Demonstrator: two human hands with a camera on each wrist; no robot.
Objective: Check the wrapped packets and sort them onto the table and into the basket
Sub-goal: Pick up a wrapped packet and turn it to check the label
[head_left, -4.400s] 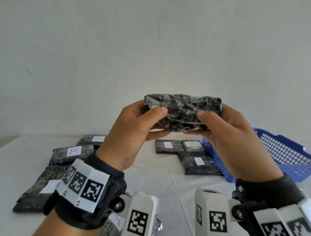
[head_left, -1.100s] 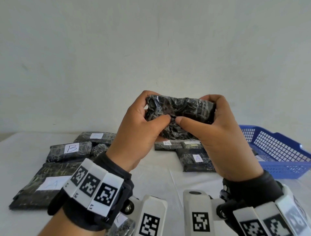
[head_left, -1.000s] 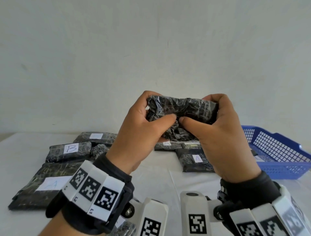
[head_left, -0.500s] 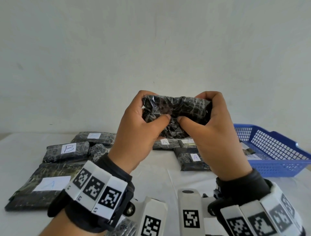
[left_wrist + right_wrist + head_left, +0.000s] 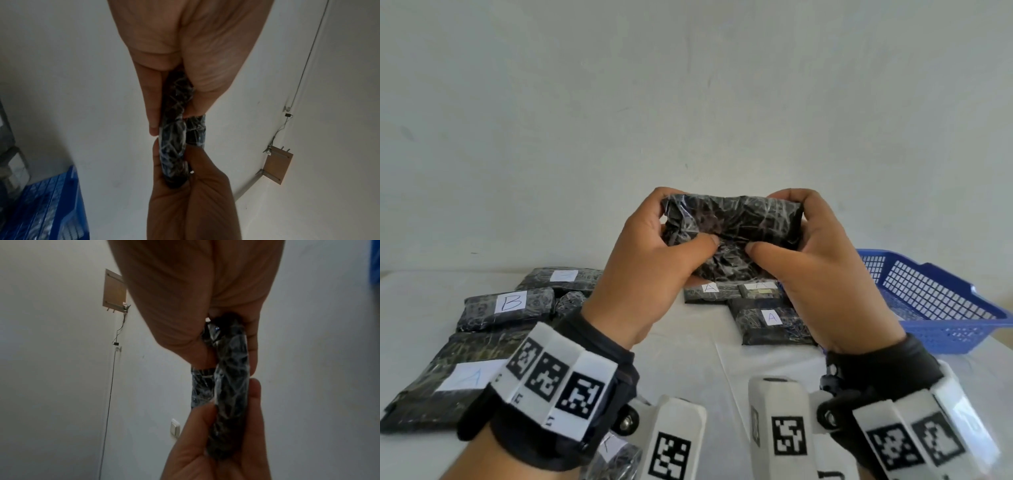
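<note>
Labelled packets [image 5: 774, 320] lie on the table [image 5: 702, 346] beside the blue basket [image 5: 941, 301].

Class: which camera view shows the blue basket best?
The head view: the blue basket sits on the table, rim and mesh walls clear. The left wrist view catches a dim corner; the right wrist view only a blurred blue sliver.

A wooden board [image 5: 278, 165] with a wire [image 5: 112, 386] and a light switch [image 5: 175, 428] on the wall

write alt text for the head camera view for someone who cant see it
Both hands, left hand and right hand, grip a black wrapped packet above a white table. Labelled packets lie below; a blue basket sits right.
</note>
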